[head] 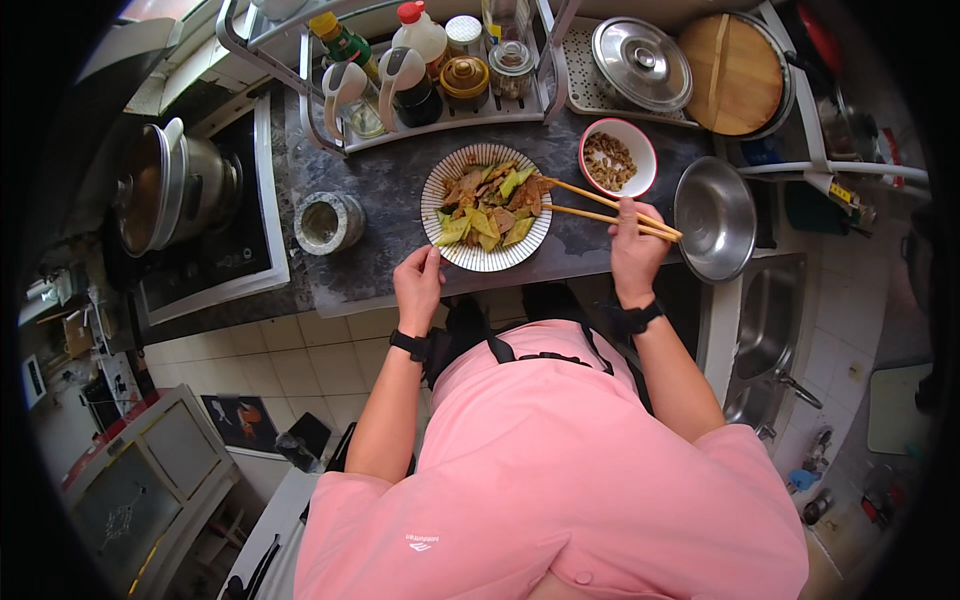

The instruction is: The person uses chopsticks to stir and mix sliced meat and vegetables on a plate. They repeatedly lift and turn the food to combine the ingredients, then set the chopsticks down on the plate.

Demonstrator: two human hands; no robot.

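Observation:
In my right hand [636, 251] is a pair of wooden chopsticks [592, 196]. Their tips reach the right side of a heap of sliced meat and green vegetable pieces [491, 202]. This food sits on a round plate with a dark-striped rim [487, 259], near the counter's front edge. My left hand [418, 281] is at the plate's lower left rim, thumb and fingers together; whether it pinches the rim is hard to tell. A red-rimmed white bowl [643, 184] with small brown pieces inside stands just beyond my right hand. To the right is a steel bowl [716, 221].
A stone mortar [330, 223] stands left of the plate, and a lidded pot [176, 187] rests on the stove [225, 247]. Behind is a rack [450, 129] with bottles and jars. A metal-lidded pot [641, 64] and wooden lid [735, 75] sit back right; a sink [769, 322] lies right.

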